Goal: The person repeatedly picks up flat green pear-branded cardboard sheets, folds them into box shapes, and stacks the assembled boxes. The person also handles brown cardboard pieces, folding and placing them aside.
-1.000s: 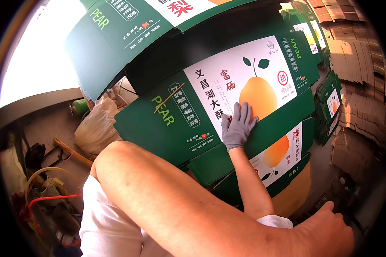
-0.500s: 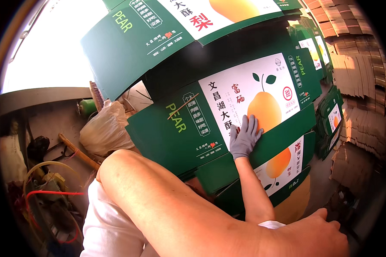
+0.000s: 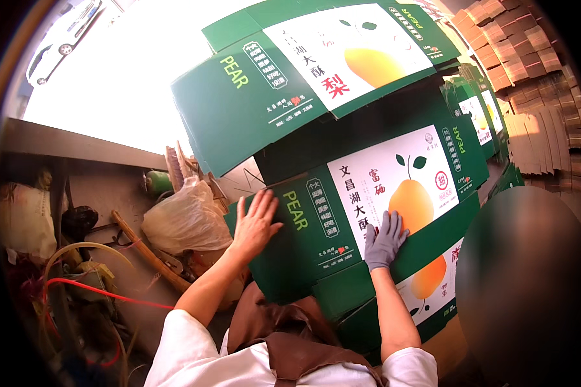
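A flat green carton sheet [image 3: 403, 142] printed with a yellow pear on a white panel lies in front of me, at the top of a pile. My left hand [image 3: 257, 222], bare, rests on its left end with fingers stretched out. In a grey glove, my right hand [image 3: 385, 240] lies flat on the sheet near its lower edge, beside the pear picture. Neither hand grips anything that I can see. Beyond a dark gap, another green carton sheet [image 3: 252, 109] with the same print slants upward. Below my right hand, part of a lower carton [image 3: 426, 284] shows.
Brown cardboard stacks [image 3: 536, 97] rise at the right, by more green cartons [image 3: 474, 119]. To the left sit a plastic bag [image 3: 190, 216], a wooden handle [image 3: 152, 253] and a red cord [image 3: 110, 293]. A blurred patch covers the lower right. A white car stands outside.
My left arm, which reached across to the lower right, has swung back, and its hand now rests on the carton's left end. The gloved hand stays on the carton. The view has shifted.
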A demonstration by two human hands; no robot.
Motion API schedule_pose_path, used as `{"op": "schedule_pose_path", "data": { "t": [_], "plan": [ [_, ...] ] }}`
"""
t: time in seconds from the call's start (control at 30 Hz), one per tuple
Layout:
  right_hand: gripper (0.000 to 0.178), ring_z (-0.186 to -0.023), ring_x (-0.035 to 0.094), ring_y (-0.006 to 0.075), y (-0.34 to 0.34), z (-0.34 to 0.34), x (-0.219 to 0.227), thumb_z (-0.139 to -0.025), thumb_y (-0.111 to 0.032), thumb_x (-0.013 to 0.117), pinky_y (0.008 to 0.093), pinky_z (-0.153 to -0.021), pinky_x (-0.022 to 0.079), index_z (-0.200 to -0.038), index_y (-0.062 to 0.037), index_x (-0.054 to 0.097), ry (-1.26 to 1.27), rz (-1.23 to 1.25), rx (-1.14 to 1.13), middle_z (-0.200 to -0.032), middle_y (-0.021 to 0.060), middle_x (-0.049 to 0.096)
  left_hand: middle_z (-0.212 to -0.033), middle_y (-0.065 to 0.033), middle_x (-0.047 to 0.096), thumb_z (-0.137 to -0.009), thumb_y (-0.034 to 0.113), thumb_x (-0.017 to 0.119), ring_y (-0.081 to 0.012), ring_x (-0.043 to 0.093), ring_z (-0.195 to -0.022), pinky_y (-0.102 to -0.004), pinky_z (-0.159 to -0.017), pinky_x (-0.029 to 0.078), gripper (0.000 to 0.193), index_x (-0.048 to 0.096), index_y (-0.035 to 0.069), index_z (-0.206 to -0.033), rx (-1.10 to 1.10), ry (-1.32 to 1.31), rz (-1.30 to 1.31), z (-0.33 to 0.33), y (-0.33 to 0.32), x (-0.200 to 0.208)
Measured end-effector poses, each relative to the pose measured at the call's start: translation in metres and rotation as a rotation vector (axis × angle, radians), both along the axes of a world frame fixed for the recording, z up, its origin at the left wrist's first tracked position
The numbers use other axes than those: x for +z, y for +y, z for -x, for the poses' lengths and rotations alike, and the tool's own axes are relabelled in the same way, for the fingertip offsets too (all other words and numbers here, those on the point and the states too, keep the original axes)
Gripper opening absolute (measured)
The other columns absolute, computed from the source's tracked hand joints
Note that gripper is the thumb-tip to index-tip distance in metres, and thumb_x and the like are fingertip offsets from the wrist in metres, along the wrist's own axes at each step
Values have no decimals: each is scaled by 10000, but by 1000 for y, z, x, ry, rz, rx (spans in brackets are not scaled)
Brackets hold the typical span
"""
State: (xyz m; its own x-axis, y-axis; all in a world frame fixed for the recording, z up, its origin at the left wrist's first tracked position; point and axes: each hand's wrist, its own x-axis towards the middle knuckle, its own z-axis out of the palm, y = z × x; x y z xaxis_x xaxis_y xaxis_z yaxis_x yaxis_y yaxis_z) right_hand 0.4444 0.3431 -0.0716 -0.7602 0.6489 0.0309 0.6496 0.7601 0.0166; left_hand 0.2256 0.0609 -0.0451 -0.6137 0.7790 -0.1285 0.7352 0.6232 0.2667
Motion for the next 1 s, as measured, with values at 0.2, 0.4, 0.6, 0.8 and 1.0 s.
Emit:
{"op": "schedule_pose_path", "data": {
  "t": [0.2,0.4,0.6,0.8,1.0],
  "plan": [
    [656,-1455,283,363,-10,-8,12,-955,-482,522,690,-1150,90,-1450,-68,405,-28,8,165,-1526,178,357,-1396,-181,514,-972,216,588,-356,481,-1298,-452,-1089,357,439,517,40,-1368,542,91,-350,89,-111,24],
    [414,-883,673,320,-12,126,36,-949,-425,610,409,-773,508,-1126,-51,625,423,529,21,-983,117,696,-1575,-165,331,-985,369,561,-376,335,-1431,-511,-1170,250,622,391,42,-1486,475,141,-245,242,-63,70],
    [527,-395,484,129,43,299,93,-866,-506,718,295,-383,412,-691,-45,535,651,1041,-466,-549,36,533,-1630,-128,245,-971,498,530,-311,158,-1524,-610,-1180,141,725,332,93,-1538,481,126,-32,211,-23,61],
    [353,-401,488,135,31,277,115,-902,-320,707,287,-359,407,-771,-18,580,906,1283,-564,-586,63,558,-1622,-148,244,-902,390,694,-339,192,-1502,-513,-1199,181,798,327,48,-1522,659,148,-283,177,-38,58],
    [195,-713,586,94,-48,116,100,-954,-268,659,258,-502,473,-1020,-93,606,1073,1453,-766,-931,-13,646,-1426,-157,471,-930,151,700,-246,526,-1236,-353,-1052,423,563,439,-33,-1394,945,-655,-1152,21,-80,41]
  ]
}}
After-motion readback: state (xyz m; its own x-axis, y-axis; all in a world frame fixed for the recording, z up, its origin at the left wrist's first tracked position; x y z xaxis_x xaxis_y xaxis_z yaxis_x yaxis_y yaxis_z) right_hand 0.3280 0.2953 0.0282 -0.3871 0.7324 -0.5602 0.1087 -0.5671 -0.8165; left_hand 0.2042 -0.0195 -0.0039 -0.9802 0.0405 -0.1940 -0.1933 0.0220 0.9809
